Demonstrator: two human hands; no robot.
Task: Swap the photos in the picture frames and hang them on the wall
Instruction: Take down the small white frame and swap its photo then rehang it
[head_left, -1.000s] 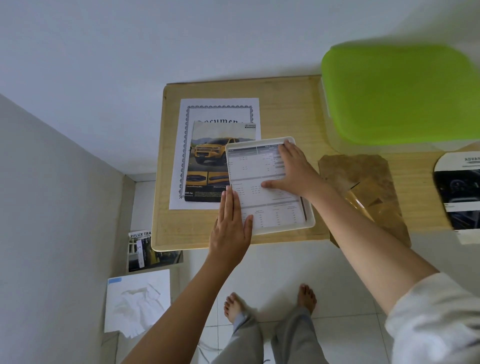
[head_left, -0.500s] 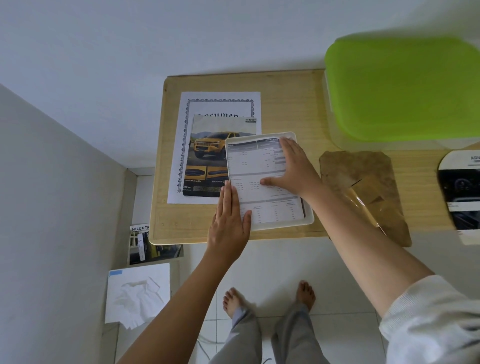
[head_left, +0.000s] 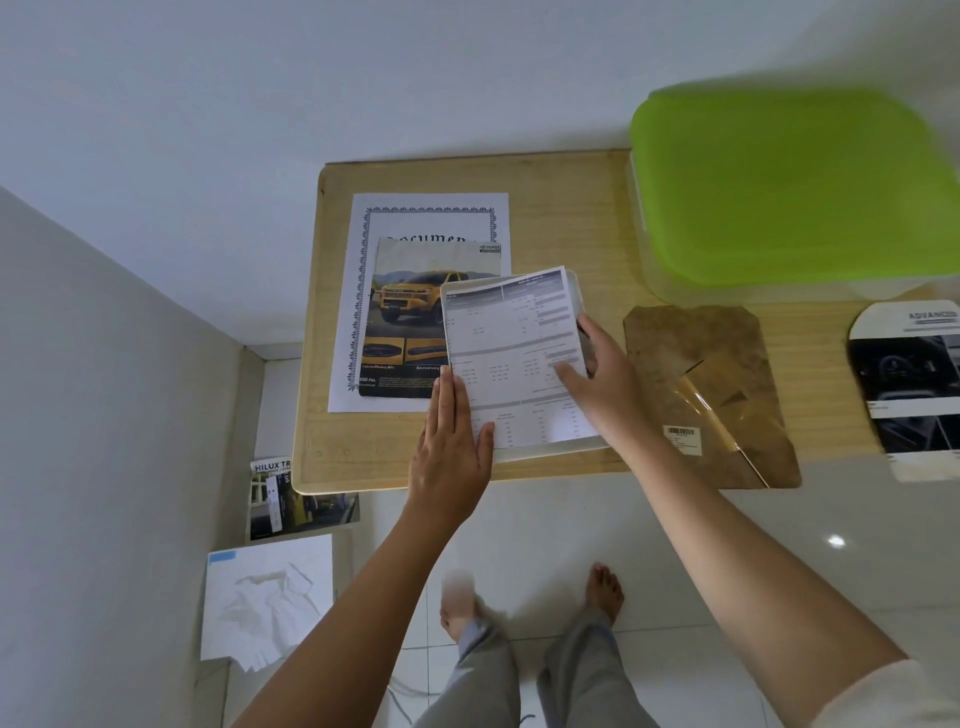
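**Squaring the sheet into the frame**

My left hand (head_left: 449, 447) lies flat, fingers straight, pressing on the near left corner of the white picture frame (head_left: 545, 451), which lies on the tabletop (head_left: 571, 208). My right hand (head_left: 602, 384) grips the right edge of the printed sheet (head_left: 509, 353), thumb on top and fingers curled at the edge.

The sheet sits skewed in the frame, its far right corner riding over the rim. As I see it, the job is to pin the frame with the flat hand, turn the sheet until its edges run along the rim, then lay it down from one side so that it does not buckle. A light grip matters, since thin paper creases easily.

The brown backing board (head_left: 691, 353) waits just beside the frame on the right, hanging partly over the tabletop's near edge.

As for containers, the frame holds only this sheet. The plastic box with the green lid (head_left: 789, 187) stands at the far right, lid on, and I cannot see what is inside.
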